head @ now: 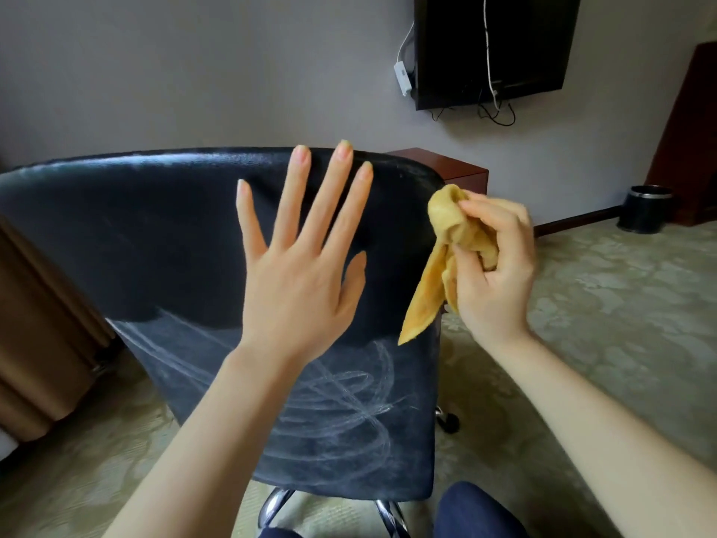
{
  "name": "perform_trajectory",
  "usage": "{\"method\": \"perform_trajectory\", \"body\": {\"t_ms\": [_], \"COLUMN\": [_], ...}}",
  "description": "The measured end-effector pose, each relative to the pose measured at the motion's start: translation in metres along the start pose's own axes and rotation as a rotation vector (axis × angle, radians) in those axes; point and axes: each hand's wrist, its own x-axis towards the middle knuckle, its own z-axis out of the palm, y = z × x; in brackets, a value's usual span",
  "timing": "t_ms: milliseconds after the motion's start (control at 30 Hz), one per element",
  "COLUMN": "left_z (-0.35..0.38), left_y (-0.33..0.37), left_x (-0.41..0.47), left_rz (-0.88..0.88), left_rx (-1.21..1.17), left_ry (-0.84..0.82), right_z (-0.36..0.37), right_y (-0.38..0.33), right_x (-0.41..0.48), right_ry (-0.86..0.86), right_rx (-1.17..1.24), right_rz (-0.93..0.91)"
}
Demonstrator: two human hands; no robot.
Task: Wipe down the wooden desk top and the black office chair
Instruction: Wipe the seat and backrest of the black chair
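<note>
**Entry: chair-wiping stage, head view**

- **Black office chair** (155, 246): seen from behind, with the backrest filling the middle of the view. Its broad axis runs from 9 o'clock to 3 o'clock. Pale swirled wipe streaks cover the lower panel towards 6 o'clock. The upper band is darker, with a faint haze along the top rim.
- **Left hand** (298, 273): flat, fingers spread and straight, holding nothing. It is in front of the backrest centre with fingertips at the top rim, at 12 o'clock. I cannot tell whether the palm touches the surface.
- **Right hand** (500, 273): fingers curled and pinching the yellow cloth (425, 300). It sits at the backrest's 3 o'clock edge, well apart from the left hand.
- **Yellow cloth**: bunched at the top, with a tail hanging towards 6 o'clock just beside the chair's right edge. Contact with the chair is unclear.
- **Key relation**: the cloth-bearing right hand is nearer the right border. Judged from this, unwiped or streaked areas lie towards 9 o'clock and 7 o'clock from the cloth, so a sweep along the backrest's broad axis looks likely.
- **Red-brown wooden piece** (446, 165): behind the chair at 1 o'clock. Whether it is the counter cannot be told.
- **Chrome base** (271, 506): at 6 o'clock.
</note>
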Motion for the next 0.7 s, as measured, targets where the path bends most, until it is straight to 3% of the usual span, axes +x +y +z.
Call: {"method": "perform_trajectory", "body": {"t_ms": [167,333,467,567,700], "left_z": [0.005,0.004,-0.003,-0.011,-0.021], "left_y": [0.003,0.007,0.007,0.005,0.002], "left_x": [0.003,0.003,0.002,0.002,-0.001], "left_rz": [-0.023,-0.041,-0.034,-0.025,-0.024], "left_rx": [-0.065,-0.059,-0.053,-0.057,-0.043], "left_ry": [0.040,0.041,0.009,-0.033,-0.064], "right_z": [0.014,0.009,-0.008,-0.024,-0.028], "right_y": [-0.016,-0.023,-0.020,-0.020,-0.034], "right_x": [-0.029,-0.049,-0.071,-0.073,-0.039], "right_ry": [0.117,0.098,-0.045,-0.154,-0.017], "right_rx": [0.155,0.170,0.109,0.069,-0.008], "right_rz": [0.430,0.584,0.685,0.691,0.421]}}
